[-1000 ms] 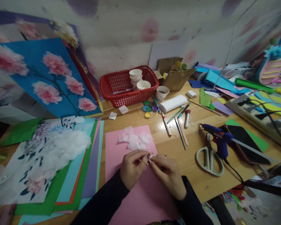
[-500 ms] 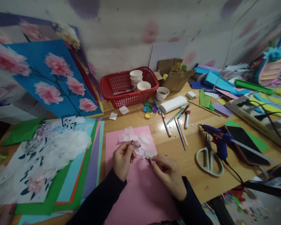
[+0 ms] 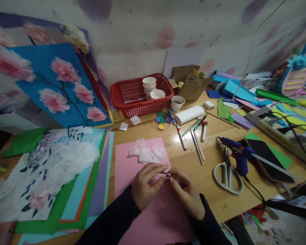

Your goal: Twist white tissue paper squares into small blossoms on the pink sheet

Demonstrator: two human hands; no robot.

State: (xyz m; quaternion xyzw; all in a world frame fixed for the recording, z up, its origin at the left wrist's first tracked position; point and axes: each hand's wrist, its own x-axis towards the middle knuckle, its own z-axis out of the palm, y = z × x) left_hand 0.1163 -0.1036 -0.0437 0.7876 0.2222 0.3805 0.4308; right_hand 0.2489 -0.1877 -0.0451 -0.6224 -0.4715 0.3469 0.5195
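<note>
My left hand (image 3: 148, 185) and my right hand (image 3: 186, 190) meet over a sheet of pink paper (image 3: 140, 231). Their fingertips pinch a small piece of white tissue paper (image 3: 165, 170) between them; most of it is hidden by the fingers. Just beyond my hands, several loose white tissue pieces (image 3: 146, 154) lie overlapping on the upper part of the pink sheet. Two small stacks of white squares (image 3: 135, 120) rest on the wood above the sheet.
Left, a fluffy tissue pile (image 3: 71, 156) covers coloured papers, with a blue flower picture (image 3: 63, 85) behind. A red basket (image 3: 142, 112) holding cups stands at the back. Right lie scissors (image 3: 228, 178), a blue glue gun (image 3: 241, 156), a phone (image 3: 270, 160) and brushes (image 3: 196, 146).
My left hand has moved right and away from the loose pieces to join my right hand. The tissue piece at my right fingers is now pinched between both hands.
</note>
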